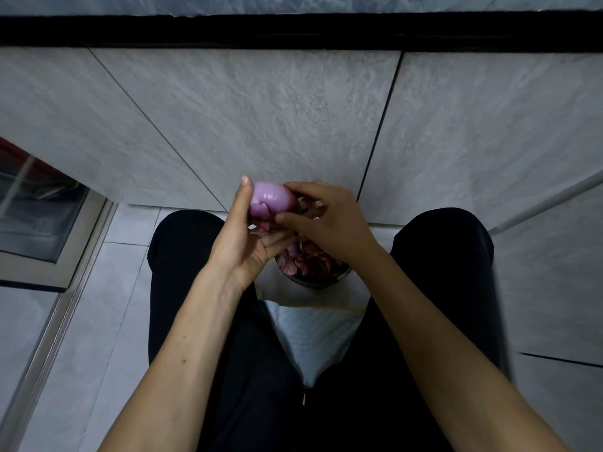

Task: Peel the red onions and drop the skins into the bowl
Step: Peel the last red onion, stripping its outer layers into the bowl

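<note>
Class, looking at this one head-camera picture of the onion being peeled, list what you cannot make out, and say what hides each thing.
- Bowl: head view, mostly covered by the right hand and wrist; only its near rim shows.
- Skins: partly hidden under the hands, so their amount is unclear.
- Onion: its far side and base are hidden by the fingers of both hands.
- Left hand: its fingertips are hidden behind the onion.

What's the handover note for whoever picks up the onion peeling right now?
Left hand: holds the onion above the bowl.
Right hand: fingers pinch at the onion's side, working skin loose.
Bowl sits on the floor between the knees, with a pile of skins inside.
Done: the onion is mostly bare and pale purple.
Left: strip the last scraps under it and drop them in the bowl.
</note>
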Demonstrator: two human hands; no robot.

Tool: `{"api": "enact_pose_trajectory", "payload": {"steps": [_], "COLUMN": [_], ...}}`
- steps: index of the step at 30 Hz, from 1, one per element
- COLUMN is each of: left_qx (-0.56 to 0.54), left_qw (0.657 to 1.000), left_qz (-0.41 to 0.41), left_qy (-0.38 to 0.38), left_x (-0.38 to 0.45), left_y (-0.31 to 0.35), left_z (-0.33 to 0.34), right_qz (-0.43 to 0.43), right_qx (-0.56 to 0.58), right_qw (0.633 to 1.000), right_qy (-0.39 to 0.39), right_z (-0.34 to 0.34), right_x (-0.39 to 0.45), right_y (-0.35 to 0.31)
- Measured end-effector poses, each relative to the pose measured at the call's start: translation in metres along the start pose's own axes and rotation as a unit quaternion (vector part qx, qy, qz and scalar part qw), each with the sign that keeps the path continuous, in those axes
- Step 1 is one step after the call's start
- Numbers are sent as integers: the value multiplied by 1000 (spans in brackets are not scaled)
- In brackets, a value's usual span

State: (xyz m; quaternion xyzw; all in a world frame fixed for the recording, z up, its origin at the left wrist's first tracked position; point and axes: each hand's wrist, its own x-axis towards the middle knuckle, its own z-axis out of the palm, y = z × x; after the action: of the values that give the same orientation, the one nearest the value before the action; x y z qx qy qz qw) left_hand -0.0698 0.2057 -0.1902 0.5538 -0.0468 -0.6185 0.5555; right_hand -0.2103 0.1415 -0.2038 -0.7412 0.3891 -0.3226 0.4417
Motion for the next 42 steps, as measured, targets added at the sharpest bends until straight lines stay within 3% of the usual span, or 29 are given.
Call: {"api": "enact_pose_trajectory", "payload": {"steps": [5,19,31,35,42], "left_qx": [89,148,136,90,95], "left_qw": [995,987,989,995,993], "left_qz": [34,34,40,43,67], "left_qy": [23,50,29,7,33], "left_x": [-2,-6,-12,-11,-17], "left_y": [1,1,-3,-4,-6], "left_z": [-6,-1,4,2,3], "right_qz": [39,120,125,129,150], "right_qx": [72,112,91,131,130], "right_qw": [997,986,988,982,979], "right_qy": [0,-1,2,37,33], "right_z": [3,-5,-6,-8,-3], "right_x": [-3,0,-7,-10,-16], "right_y": [-2,-7,-7,-12,-21]}}
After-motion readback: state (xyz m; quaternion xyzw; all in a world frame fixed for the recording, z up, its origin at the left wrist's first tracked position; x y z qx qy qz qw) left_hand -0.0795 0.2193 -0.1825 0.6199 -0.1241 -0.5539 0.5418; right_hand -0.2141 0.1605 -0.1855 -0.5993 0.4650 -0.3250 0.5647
